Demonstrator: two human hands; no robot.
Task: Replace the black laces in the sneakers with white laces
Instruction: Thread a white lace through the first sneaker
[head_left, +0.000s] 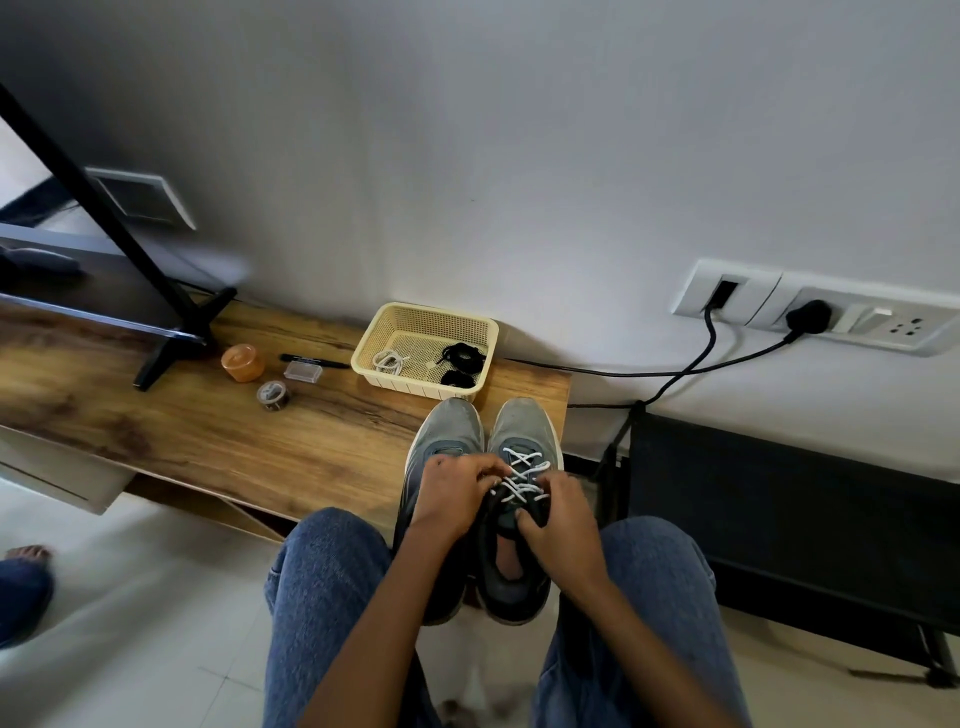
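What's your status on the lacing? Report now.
Both hands, left hand and right hand, working the white lace on the right sneaker. Left sneaker unlaced. Spare white lace waits in basket.

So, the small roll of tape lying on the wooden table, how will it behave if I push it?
The tape roll looks small and hollow, so probably light. It seems to lie flat on the table, so it should slide, not roll. Set on edge, it would likely roll.

Both forearms reach forward between the knees, at the tabletop's near edge. The left hand (451, 493) has its fingers curled, pinching a lace (524, 475). The right hand (558, 522) grips with its thumb pressing inward.
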